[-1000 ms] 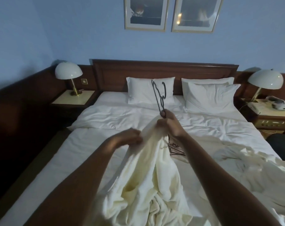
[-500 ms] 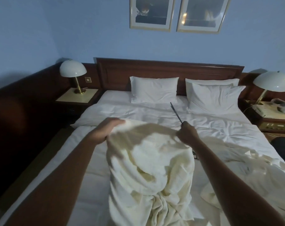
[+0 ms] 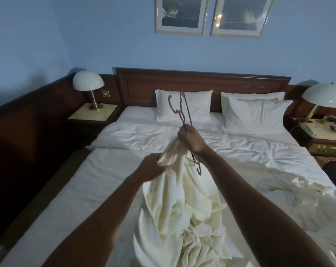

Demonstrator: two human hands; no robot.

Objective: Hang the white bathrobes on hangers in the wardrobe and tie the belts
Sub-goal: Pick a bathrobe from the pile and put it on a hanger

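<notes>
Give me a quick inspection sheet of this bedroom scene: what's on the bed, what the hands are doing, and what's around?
Surface: a made bed with white sheets and three pillows at a dark wooden headboard.
Job's things: a cream bathrobe bunched and held up over the bed; a dark hanger sticking up above it, its lower end showing below the hand.
Clutter: more crumpled white fabric on the bed's right side.
Hands: left hand grips the robe's cloth; right hand grips the hanger and the robe's top together.
Cables: a thin cord by the telephone on the right nightstand.
Surroundings: a dome lamp on each nightstand, two framed pictures, blue wall; no wardrobe in view.
</notes>
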